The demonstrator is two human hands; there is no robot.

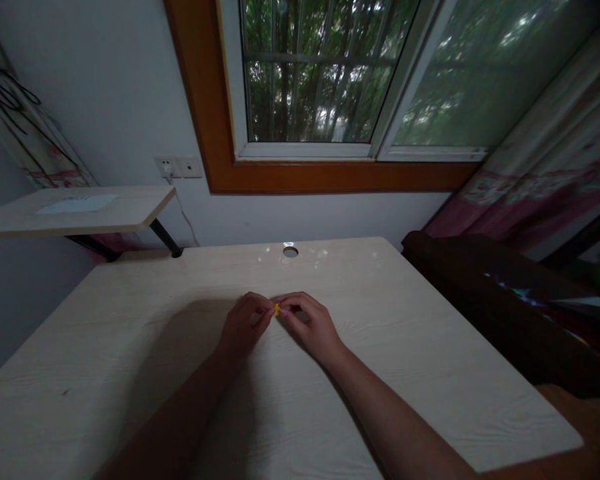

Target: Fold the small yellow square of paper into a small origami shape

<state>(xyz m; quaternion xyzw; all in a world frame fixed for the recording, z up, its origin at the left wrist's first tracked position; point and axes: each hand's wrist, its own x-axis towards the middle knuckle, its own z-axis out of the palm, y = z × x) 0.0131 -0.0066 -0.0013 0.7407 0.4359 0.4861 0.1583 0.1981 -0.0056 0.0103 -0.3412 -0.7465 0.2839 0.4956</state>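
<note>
A small yellow piece (277, 309) is pinched between the fingertips of both hands, over the middle of the pale wooden desk. It is too small for me to tell its kind. My left hand (245, 325) grips it from the left with thumb and forefinger. From the right, my right hand (314, 327) holds it in the same sort of pinch. The fingertips nearly meet and cover part of the piece. Both forearms come in from the bottom of the view.
The desk (420, 373) has a round cable hole (291, 252) near its back edge. At the back left stands a raised shelf (25, 212) on black legs, with a paper sheet (77, 203) on it. A dark wooden piece of furniture (460, 293) adjoins the right side.
</note>
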